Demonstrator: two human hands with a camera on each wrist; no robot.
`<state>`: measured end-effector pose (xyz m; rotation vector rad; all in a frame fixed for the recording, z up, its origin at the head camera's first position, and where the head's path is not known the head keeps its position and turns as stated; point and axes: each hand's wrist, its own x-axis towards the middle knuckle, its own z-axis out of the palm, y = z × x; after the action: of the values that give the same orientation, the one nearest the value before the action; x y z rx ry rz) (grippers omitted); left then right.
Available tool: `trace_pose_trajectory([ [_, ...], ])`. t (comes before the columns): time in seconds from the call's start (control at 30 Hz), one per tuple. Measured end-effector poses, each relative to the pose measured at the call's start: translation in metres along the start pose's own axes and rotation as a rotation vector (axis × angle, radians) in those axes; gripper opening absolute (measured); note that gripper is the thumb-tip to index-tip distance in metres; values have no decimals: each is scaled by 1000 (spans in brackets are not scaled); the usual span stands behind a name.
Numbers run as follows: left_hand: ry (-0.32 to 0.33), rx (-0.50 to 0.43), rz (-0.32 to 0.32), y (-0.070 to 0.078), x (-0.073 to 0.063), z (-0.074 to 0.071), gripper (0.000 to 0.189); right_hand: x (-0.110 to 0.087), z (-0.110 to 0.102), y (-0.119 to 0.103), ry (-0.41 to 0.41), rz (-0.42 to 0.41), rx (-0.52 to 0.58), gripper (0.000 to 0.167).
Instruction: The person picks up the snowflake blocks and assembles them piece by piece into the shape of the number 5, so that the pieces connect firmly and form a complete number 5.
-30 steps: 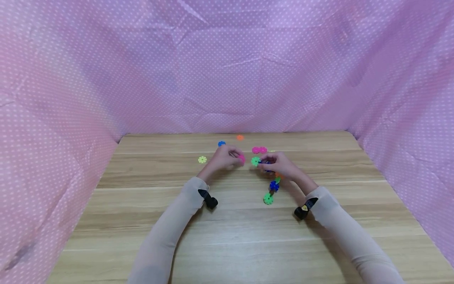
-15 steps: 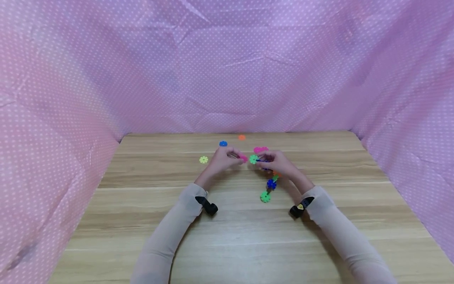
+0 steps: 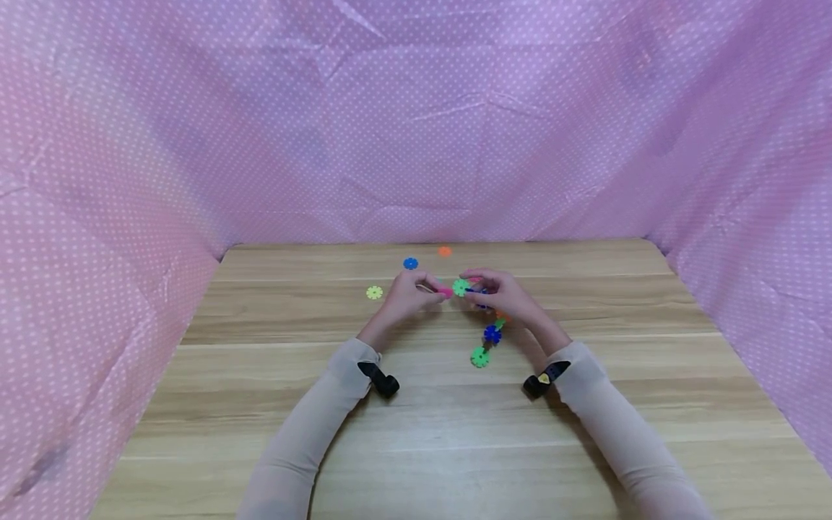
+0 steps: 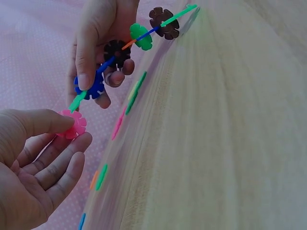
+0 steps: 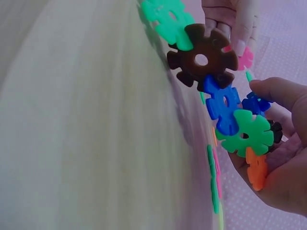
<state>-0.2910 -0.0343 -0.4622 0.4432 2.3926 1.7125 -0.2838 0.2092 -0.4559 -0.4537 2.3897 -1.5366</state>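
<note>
My left hand (image 3: 406, 296) pinches a pink notched snowflake disc (image 4: 76, 127) between thumb and fingers. Facing it, my right hand (image 3: 510, 297) grips a chain of interlocked discs by a blue disc (image 4: 96, 89) near one end. The chain's end green disc (image 3: 461, 287) meets or nearly meets the pink one's edge; I cannot tell whether their slots engage. Beyond the blue disc the chain runs through a dark disc (image 4: 116, 52), an orange disc (image 5: 257, 170), a green disc (image 5: 259, 134), another blue disc (image 5: 223, 108) and a brown disc (image 5: 220, 52) to a green disc (image 3: 479, 357).
Loose discs lie on the wooden table (image 3: 416, 448): a yellow disc (image 3: 374, 292), a blue disc (image 3: 411, 263) and an orange disc (image 3: 445, 251). Pink discs (image 3: 475, 279) lie partly hidden behind my right hand. A dotted pink cloth (image 3: 416, 144) surrounds the table's back and sides.
My right hand has shifted left with the chain, narrowing the gap to the pink disc. The pink disc has tilted more edge-on in my left hand.
</note>
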Motion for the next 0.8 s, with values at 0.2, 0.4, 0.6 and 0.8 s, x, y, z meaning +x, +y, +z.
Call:
trace_pose_trajectory([
  [0.2,16,9,23,-3,1,-1,8,4,6,0,19,-16,16,42],
  [0.4,37,46,26,-4,1,-2,7,4,8,-1,30,-17,14,39],
  [0.6,58,59,41,-1,1,-1,7,6,9,-4,38,-15,-10,36],
  [0.8,69,67,43,-2,2,1,5,5,10,-6,40,-17,-23,35],
])
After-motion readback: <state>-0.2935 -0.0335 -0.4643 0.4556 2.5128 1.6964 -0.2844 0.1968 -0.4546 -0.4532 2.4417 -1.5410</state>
